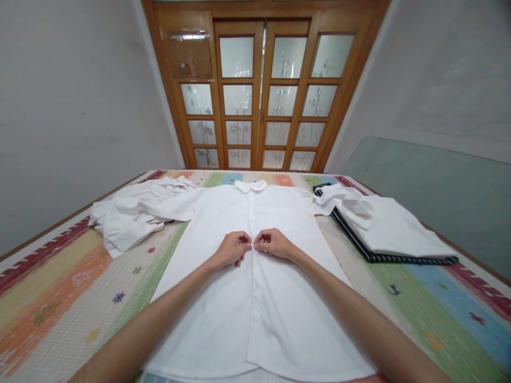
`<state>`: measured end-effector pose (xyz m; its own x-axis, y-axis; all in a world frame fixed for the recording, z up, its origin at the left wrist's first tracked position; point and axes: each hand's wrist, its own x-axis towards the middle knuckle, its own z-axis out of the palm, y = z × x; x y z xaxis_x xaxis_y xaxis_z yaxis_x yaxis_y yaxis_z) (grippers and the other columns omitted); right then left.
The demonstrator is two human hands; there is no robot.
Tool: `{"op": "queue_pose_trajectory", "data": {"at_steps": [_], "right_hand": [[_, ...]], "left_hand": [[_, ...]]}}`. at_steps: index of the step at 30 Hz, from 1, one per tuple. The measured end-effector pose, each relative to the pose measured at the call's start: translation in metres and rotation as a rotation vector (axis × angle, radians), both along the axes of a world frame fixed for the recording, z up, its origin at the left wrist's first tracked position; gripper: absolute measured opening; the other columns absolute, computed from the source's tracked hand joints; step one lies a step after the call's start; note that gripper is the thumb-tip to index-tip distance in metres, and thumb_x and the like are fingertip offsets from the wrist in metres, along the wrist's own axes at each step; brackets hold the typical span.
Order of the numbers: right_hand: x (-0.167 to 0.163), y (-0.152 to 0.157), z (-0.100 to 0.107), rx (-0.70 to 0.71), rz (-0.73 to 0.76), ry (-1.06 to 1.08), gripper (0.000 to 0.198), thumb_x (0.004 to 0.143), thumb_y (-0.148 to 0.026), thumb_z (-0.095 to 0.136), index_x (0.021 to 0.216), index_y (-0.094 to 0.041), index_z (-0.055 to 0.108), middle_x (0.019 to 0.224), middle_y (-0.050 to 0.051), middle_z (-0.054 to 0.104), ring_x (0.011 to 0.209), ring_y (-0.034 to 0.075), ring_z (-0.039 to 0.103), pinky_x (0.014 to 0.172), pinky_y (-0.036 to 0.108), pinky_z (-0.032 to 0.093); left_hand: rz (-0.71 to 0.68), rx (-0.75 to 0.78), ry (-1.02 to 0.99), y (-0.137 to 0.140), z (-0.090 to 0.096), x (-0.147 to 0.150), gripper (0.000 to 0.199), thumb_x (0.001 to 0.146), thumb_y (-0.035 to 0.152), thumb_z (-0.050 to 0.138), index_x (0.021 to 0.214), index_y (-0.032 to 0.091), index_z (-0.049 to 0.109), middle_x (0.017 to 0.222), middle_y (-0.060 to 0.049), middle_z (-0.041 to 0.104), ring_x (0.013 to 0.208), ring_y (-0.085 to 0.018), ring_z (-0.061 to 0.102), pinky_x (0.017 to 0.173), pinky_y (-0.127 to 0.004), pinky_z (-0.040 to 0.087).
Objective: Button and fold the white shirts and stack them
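A white button-up shirt [223, 314] lies spread front side up, its collar [250, 186] at the far end and its hem toward me. Both hands meet over the front placket at mid-chest. My left hand [233, 248] pinches the shirt's front edge from the left. From the right, my right hand [273, 242] pinches the same edge, its fingertips almost touching the left ones. Any button between the fingertips is too small to make out. Below the hands the placket runs down to the hem, where the two front panels part slightly.
A crumpled heap of white cloth [131, 207] lies at the left, touching the shirt's sleeve. At the right, folded white cloth [395, 226] rests on black striped fabric [359, 247]. A colourful patterned cloth [131, 287] covers the table. Wooden glass-paned doors [259, 96] stand beyond.
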<state>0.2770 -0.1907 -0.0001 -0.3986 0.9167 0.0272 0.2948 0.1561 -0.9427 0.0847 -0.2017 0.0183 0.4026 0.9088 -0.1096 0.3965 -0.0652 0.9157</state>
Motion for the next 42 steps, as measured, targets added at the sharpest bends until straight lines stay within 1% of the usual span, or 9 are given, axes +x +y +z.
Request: {"op": "queue_pose_trajectory", "data": {"at_steps": [4,8,10,17,21,24,29,36,42], "right_hand": [[0.0,0.001,-0.003,0.015,-0.009,-0.003,0.021,0.067,-0.034,0.072,0.073,-0.015,0.067,0.053,-0.004,0.057,0.046,0.007,0.044,0.047,0.02,0.035],[-0.002,0.0,-0.002,0.051,-0.017,-0.002,0.02,0.067,-0.034,0.072,0.073,-0.015,0.069,0.052,-0.004,0.055,0.047,0.008,0.044,0.047,0.02,0.034],[-0.002,-0.001,0.0,0.067,-0.026,-0.012,0.02,0.067,-0.034,0.072,0.073,-0.015,0.069,0.053,-0.004,0.056,0.048,0.008,0.045,0.047,0.02,0.034],[-0.002,-0.001,-0.001,0.14,-0.03,-0.066,0.018,0.07,-0.032,0.069,0.074,-0.015,0.072,0.058,-0.001,0.062,0.053,0.01,0.05,0.051,0.021,0.037],[-0.001,0.0,-0.002,0.168,-0.028,-0.071,0.018,0.07,-0.032,0.069,0.074,-0.015,0.072,0.058,0.0,0.062,0.053,0.01,0.049,0.051,0.022,0.037],[-0.001,0.0,-0.004,0.168,-0.026,-0.068,0.017,0.07,-0.03,0.068,0.074,-0.015,0.072,0.058,-0.001,0.061,0.054,0.01,0.048,0.052,0.021,0.037],[0.0,0.002,-0.006,0.171,-0.021,-0.046,0.017,0.07,-0.03,0.067,0.074,-0.014,0.072,0.058,-0.001,0.062,0.054,0.01,0.049,0.053,0.022,0.038],[0.001,0.0,0.0,0.152,-0.005,-0.041,0.018,0.069,-0.032,0.069,0.073,-0.015,0.073,0.059,0.0,0.063,0.054,0.01,0.05,0.054,0.022,0.039],[0.001,0.0,-0.001,0.136,-0.014,-0.033,0.016,0.067,-0.028,0.068,0.072,-0.013,0.072,0.052,-0.003,0.057,0.049,0.008,0.045,0.049,0.02,0.036]], "left_hand": [[0.026,0.014,0.014,0.0,0.0,0.001,0.01,0.08,0.019,0.056,0.086,0.015,0.063,0.045,0.008,0.052,0.031,-0.007,0.045,0.035,-0.017,0.031],[0.082,0.16,0.042,-0.003,0.002,0.004,0.008,0.076,0.013,0.059,0.077,0.015,0.066,0.058,0.004,0.063,0.039,-0.005,0.048,0.041,-0.016,0.036],[0.11,0.189,0.055,-0.005,0.003,0.006,0.008,0.076,0.011,0.061,0.075,0.015,0.067,0.059,0.003,0.065,0.04,-0.005,0.049,0.042,-0.017,0.038],[0.195,0.077,0.052,-0.012,0.005,0.01,0.005,0.077,0.015,0.065,0.081,0.012,0.067,0.043,0.006,0.056,0.032,-0.007,0.049,0.036,-0.016,0.037],[0.194,0.012,-0.043,-0.009,0.001,0.01,0.001,0.074,0.012,0.065,0.074,0.012,0.066,0.05,0.001,0.064,0.041,-0.011,0.06,0.044,-0.019,0.048],[0.229,-0.024,-0.088,-0.006,-0.001,0.009,0.008,0.073,0.015,0.067,0.066,0.012,0.066,0.06,-0.004,0.07,0.054,-0.014,0.068,0.055,-0.022,0.054],[0.2,0.042,-0.008,-0.005,-0.001,0.009,0.019,0.075,0.029,0.067,0.063,0.014,0.07,0.061,-0.003,0.071,0.061,-0.016,0.07,0.058,-0.021,0.052],[0.177,0.142,0.061,-0.006,0.002,0.01,0.013,0.07,0.019,0.062,0.062,0.013,0.07,0.052,-0.001,0.067,0.057,-0.015,0.067,0.06,-0.022,0.049],[0.196,0.101,0.023,-0.008,0.003,0.01,0.011,0.068,0.014,0.06,0.063,0.013,0.069,0.051,0.001,0.065,0.053,-0.013,0.064,0.055,-0.019,0.047]]}}
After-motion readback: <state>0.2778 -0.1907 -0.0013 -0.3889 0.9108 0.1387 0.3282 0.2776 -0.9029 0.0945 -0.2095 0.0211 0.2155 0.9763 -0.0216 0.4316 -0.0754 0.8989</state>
